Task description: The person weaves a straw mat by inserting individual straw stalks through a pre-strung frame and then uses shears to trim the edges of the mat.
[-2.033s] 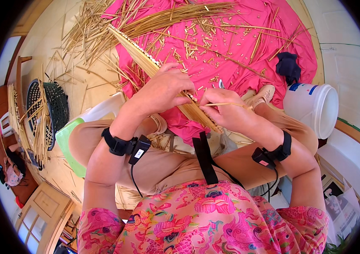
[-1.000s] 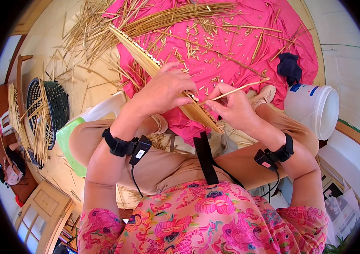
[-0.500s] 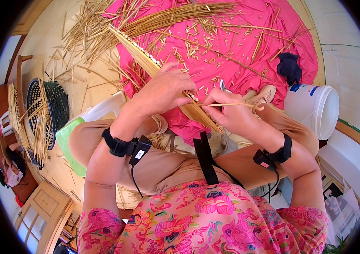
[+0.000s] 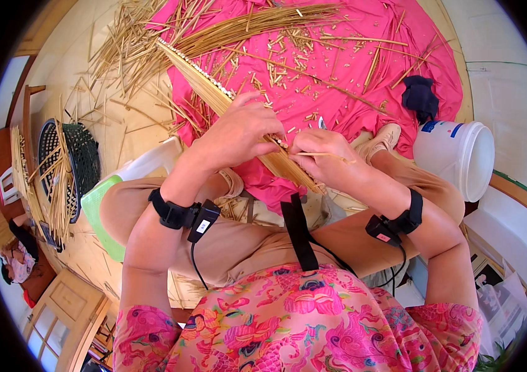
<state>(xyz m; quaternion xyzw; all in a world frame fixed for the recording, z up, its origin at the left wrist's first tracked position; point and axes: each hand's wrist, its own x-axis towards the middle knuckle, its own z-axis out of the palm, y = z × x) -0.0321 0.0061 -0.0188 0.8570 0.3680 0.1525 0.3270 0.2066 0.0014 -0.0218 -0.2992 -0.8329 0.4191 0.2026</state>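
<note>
Straw panel [image 4: 212, 92], long and narrow, sits on a slant over the near left part of the pink cloth [image 4: 353, 71], one end toward the cloth's far left and the other by its near edge. Can't tell how much of it touches the fabric. Left hand [image 4: 241, 131] has thumb and fingers gripping it partway along, curled over the edge where the pale cut ends line up. Right hand [image 4: 326, 146] is just beside that, over the cloth's near edge, fingers bunched against the thumb and pinching a thin straw strip [image 4: 322, 154] that trails back across the hand. Its tip is hidden, so no telling how it meets the panel.

Handling-wise, the panel looks light for its length, stiff along its stalks, maybe a bit slick, and likely to crack if squeezed hard in one spot. A broad hold near the other hand, like the left one's, seems best. The strip looks light and bendy, so probably pinch it close to the tip.

Loose stalks [image 4: 128, 53] heap off the cloth's far left, and a white bucket [image 4: 440, 155] is off its near right.
</note>
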